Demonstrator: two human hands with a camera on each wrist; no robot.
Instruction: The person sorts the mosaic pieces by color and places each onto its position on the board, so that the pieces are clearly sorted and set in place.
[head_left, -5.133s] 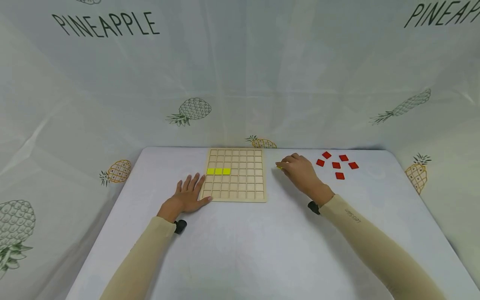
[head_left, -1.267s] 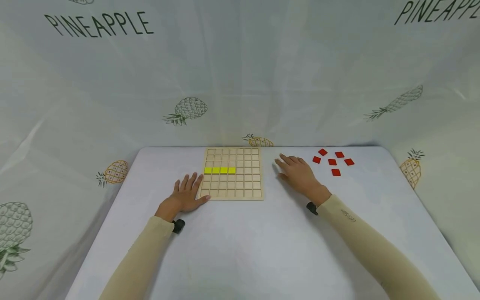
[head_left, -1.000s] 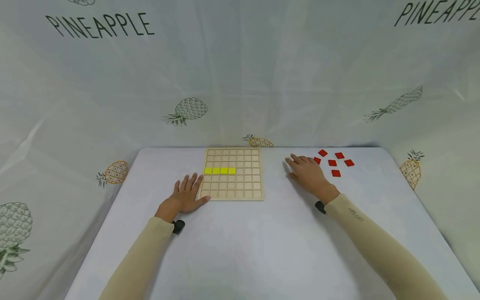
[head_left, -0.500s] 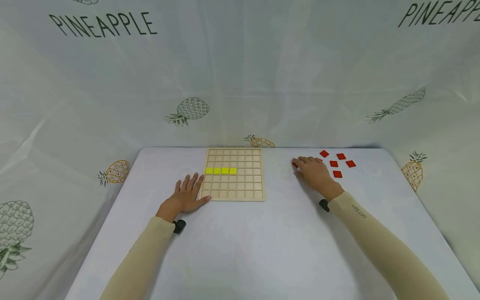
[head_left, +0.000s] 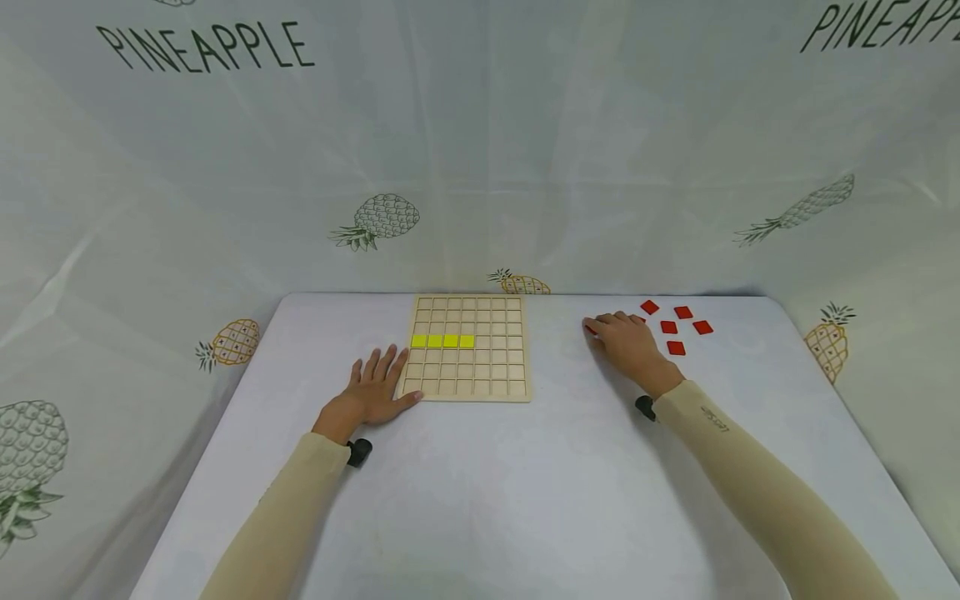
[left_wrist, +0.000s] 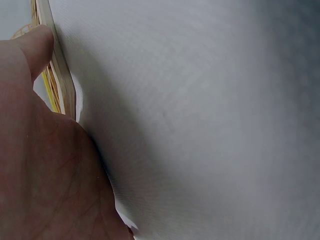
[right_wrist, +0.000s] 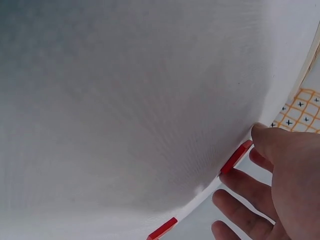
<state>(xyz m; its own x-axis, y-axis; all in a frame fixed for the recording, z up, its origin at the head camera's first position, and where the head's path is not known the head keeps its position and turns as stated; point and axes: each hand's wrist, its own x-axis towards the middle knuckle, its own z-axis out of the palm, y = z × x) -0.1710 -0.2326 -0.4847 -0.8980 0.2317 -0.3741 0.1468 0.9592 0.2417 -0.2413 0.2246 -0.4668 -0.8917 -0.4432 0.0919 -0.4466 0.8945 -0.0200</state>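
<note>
My left hand (head_left: 372, 392) lies spread on the table at the left side of a square wooden grid board (head_left: 498, 389), its thumb at the board's near left corner. In the left wrist view the thumb (left_wrist: 39, 47) rests against the board's edge. Several yellow square tiles (head_left: 435, 342) fill a row of cells from the left edge. Right of the board, my right hand (head_left: 628, 343) pinches a red square tile (right_wrist: 236, 157) at the tabletop with curled fingers. In the head view only a sliver of this tile shows below the fingertips.
Several more red tiles (head_left: 668, 327) lie scattered right of my right hand, one partly hidden behind it. The white table (head_left: 480, 492) ends at the back against a hanging pineapple-print cloth (head_left: 600, 167).
The yellow tile my right hand held earlier now sits on the board, lengthening the row. That hand has moved right and taken hold of a red tile. My left hand has stayed put.
</note>
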